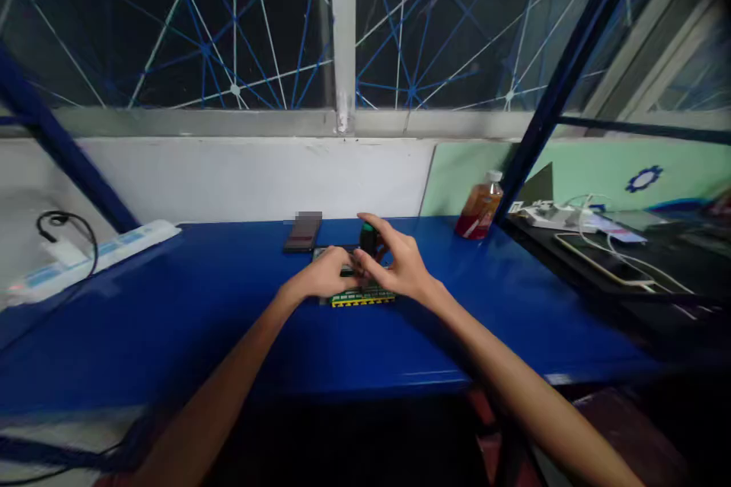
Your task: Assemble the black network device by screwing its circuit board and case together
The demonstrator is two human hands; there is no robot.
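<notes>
Beneath the hands, the green, yellow-edged board [363, 301] lies on the table [263, 350], seemingly mid-work, the right hand [404, 268] curving round an upright dark, green-topped piece [368, 240], the left hand [327, 272] bunched beside it; neither's grip, nor what is finished, can be told.

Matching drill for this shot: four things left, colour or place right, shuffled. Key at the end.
Column 1
1. Bottle
2. Power strip
3. Small dark cylinder
4. Board

Column 2
A. Green, yellow near edge
B. By the right hand's fingers, green top
C. White and light blue, left end of the blue table
D. Reddish, white cap, by the blue post

Pairs: 1-D, 2-C, 3-B, 4-A
</notes>
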